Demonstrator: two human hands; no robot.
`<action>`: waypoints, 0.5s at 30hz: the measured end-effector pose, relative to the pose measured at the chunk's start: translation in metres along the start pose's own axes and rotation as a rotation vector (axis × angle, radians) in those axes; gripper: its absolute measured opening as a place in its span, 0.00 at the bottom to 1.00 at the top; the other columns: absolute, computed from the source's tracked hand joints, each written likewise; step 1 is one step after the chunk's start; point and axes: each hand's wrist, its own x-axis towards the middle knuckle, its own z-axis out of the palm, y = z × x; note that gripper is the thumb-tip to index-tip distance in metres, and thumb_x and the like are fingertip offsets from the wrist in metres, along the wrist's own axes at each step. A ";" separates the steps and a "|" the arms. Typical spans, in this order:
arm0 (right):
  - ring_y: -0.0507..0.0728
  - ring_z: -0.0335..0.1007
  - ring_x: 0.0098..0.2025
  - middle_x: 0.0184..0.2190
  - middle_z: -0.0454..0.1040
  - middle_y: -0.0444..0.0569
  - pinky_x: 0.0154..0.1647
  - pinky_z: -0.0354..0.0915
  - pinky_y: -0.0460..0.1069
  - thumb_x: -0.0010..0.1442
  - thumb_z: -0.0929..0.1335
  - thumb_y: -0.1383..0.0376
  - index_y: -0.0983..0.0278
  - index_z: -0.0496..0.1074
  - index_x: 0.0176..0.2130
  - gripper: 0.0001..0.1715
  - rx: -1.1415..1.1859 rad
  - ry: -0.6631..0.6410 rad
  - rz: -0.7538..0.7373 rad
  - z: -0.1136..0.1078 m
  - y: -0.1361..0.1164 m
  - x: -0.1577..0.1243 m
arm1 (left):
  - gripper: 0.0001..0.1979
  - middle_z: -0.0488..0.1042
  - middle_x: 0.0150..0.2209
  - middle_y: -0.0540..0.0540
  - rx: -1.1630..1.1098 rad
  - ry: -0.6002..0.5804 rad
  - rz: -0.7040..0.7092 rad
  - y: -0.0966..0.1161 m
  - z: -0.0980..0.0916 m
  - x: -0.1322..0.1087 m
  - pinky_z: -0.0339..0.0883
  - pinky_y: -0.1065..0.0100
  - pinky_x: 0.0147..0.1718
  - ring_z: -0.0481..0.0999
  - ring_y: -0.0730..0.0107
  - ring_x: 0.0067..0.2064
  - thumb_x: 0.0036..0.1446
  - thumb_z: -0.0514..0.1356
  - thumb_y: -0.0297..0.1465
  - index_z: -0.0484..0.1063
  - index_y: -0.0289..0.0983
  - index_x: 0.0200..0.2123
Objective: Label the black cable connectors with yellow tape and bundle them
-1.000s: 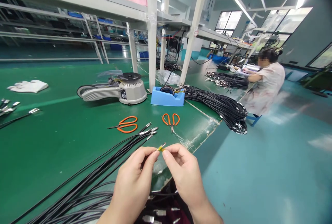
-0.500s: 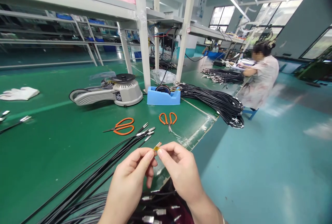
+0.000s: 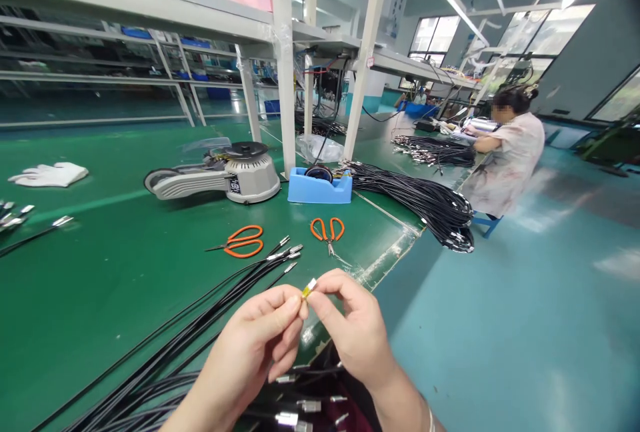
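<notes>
Taking the clock face as centred on the piece in work, a small metal connector [image 3: 312, 283] with a yellow band [image 3: 306, 292] about its lower part sits between the fingertips of both hands, above the near edge of the green tabletop [image 3: 115, 245], its bright end tilted toward 1 o'clock. The left hand [image 3: 253, 339], coming in from between 7 and 8 o'clock, has thumb and forefinger pinched at the lower end, the other fingers curled loosely; the right hand [image 3: 353, 322], at 4 o'clock, has thumb and forefinger brought together against the connector's right side, though whether they press metal or band is too small to tell. It should handle as very light and rigid, the bare metal smooth enough to slip or twist, the band thin, soft and perhaps sticky. Any cable behind it is hidden by the fingers; one like the springy black cables [image 3: 200, 319], running from 11 to 8 o'clock, would likely tug on the grip. The best hold seems a light fingertip pinch low on the body, just behind the band, leaving the bright end uncovered and unsqueezed. More metal cable ends [image 3: 310, 406] lie at 6 o'clock; orange-handled scissors [image 3: 243, 251] rest at 10 o'clock.
</notes>
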 end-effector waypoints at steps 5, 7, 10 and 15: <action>0.53 0.71 0.34 0.31 0.74 0.46 0.37 0.68 0.48 0.57 0.72 0.66 0.62 0.73 0.41 0.09 -0.085 -0.131 -0.286 -0.018 0.001 0.008 | 0.14 0.53 0.14 0.59 -0.083 -0.217 -0.147 0.005 -0.009 -0.004 0.43 0.82 0.09 0.43 0.88 0.13 0.52 0.65 0.35 0.67 0.33 0.22; 0.54 0.71 0.34 0.32 0.75 0.48 0.37 0.68 0.49 0.60 0.70 0.64 0.61 0.74 0.43 0.10 -0.094 -0.247 -0.420 -0.024 -0.002 0.013 | 0.13 0.53 0.13 0.59 -0.087 -0.308 -0.226 0.005 -0.013 -0.005 0.41 0.81 0.08 0.43 0.88 0.12 0.51 0.65 0.34 0.69 0.32 0.23; 0.54 0.72 0.32 0.29 0.77 0.48 0.37 0.69 0.50 0.63 0.67 0.63 0.60 0.77 0.39 0.08 -0.094 -0.371 -0.552 -0.030 -0.007 0.018 | 0.14 0.51 0.11 0.60 -0.039 -0.406 -0.306 0.007 -0.015 -0.006 0.37 0.80 0.08 0.41 0.88 0.10 0.50 0.65 0.37 0.70 0.32 0.24; 0.56 0.73 0.38 0.36 0.76 0.50 0.41 0.69 0.51 0.60 0.69 0.64 0.60 0.75 0.46 0.13 -0.029 -0.336 -0.259 -0.041 -0.001 0.012 | 0.15 0.59 0.16 0.57 0.487 -0.077 0.031 0.006 0.000 -0.010 0.49 0.79 0.16 0.54 0.83 0.17 0.56 0.60 0.41 0.68 0.35 0.26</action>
